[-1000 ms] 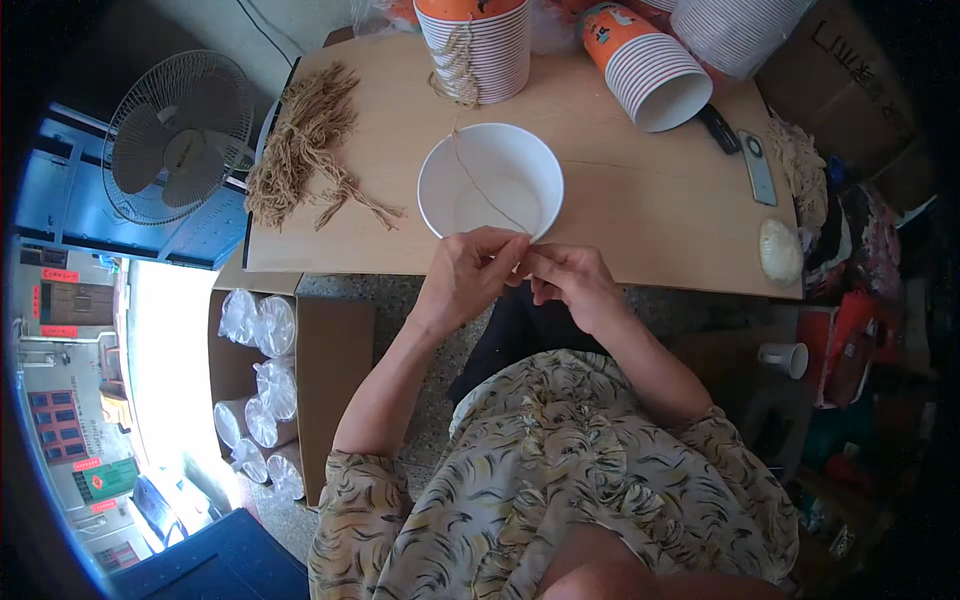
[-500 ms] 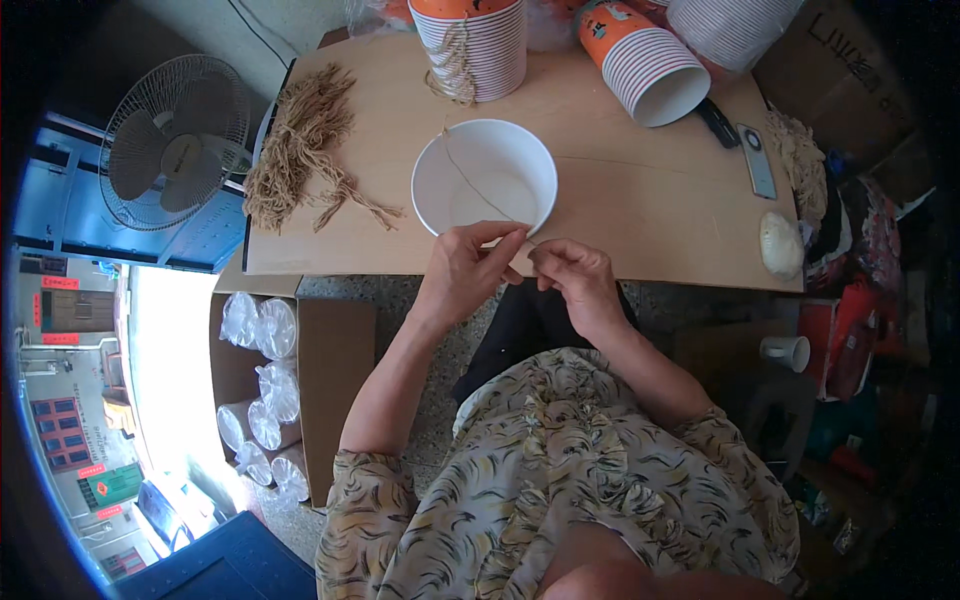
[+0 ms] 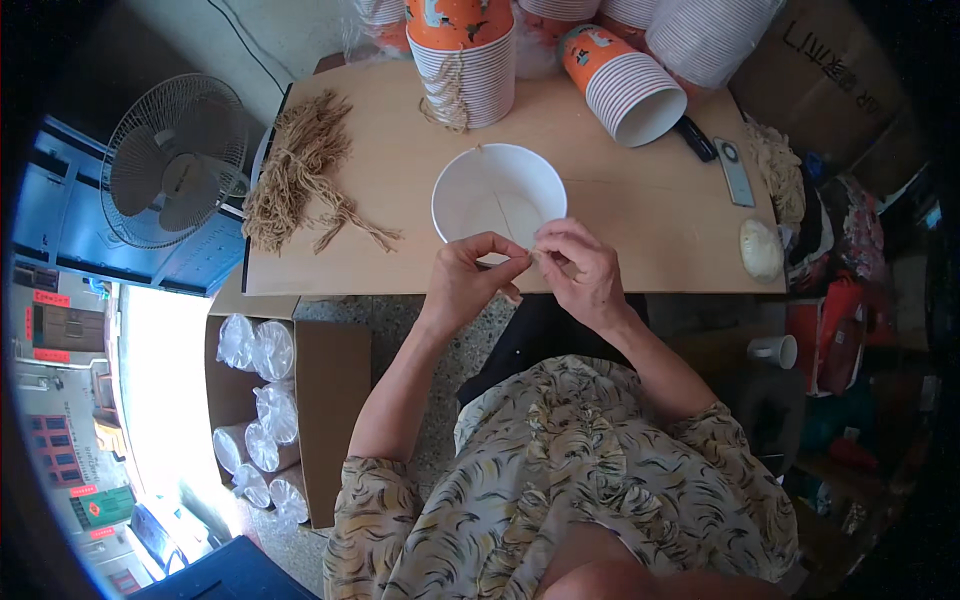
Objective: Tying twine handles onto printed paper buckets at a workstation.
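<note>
Both hands, left (image 3: 470,280) and right (image 3: 585,270), pinch twine (image 3: 533,256) at bowl (image 3: 498,192) rim, near table (image 3: 640,215) edge; knot apparently unfinished, twine bundle (image 3: 298,175) remains.

The bowl (image 3: 498,195) near the table's front edge is plain white inside. The table (image 3: 640,215) is pale tan wood. At its left edge lies a heap of light brown twine (image 3: 300,175). The cup stacks (image 3: 462,60) along the back edge are orange with white ribbed rims; the tipped stack (image 3: 625,85) is orange too, white inside. The fan (image 3: 175,160) off the left edge is grey-white. The shirt (image 3: 570,480) is cream with dark and yellow brush-stroke marks.
</note>
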A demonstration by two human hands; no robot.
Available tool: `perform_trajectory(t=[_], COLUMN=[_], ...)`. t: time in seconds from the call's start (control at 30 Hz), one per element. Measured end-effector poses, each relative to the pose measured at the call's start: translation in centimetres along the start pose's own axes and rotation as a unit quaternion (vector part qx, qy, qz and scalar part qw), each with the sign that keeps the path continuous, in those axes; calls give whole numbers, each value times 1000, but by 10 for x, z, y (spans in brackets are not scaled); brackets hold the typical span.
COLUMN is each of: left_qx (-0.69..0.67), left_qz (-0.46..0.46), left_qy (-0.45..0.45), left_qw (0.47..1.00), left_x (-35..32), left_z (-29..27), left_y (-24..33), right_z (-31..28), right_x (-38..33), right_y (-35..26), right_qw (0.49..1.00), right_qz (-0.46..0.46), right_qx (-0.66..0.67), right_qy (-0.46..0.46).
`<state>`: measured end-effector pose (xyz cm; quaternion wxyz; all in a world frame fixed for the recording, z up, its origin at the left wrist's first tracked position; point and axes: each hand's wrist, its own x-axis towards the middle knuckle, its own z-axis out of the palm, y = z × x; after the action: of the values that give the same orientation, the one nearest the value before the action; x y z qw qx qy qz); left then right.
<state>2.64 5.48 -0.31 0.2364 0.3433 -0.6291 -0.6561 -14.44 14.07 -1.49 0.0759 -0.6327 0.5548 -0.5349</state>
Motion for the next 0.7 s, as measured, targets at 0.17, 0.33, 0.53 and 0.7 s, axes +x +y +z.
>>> perform_trajectory(t=[0.17, 0.33, 0.53, 0.7], left_qx=[-43, 5, 141, 38], left_qz=[25, 73, 215, 188], left_qy=[24, 130, 164, 120], left_qw=[998, 989, 952, 974], left_x=[-1, -11, -2, 9], left_z=[0, 9, 3, -6], left_y=[-5, 7, 20, 26], right_z=[-1, 3, 8, -4], right_x=[1, 7, 22, 32], right_y=[-7, -8, -20, -3], right_qw=[990, 998, 998, 955], right_qz=[119, 1, -12, 127], right_qx=[51, -43, -11, 213], right_qy=[-60, -40, -66, -165])
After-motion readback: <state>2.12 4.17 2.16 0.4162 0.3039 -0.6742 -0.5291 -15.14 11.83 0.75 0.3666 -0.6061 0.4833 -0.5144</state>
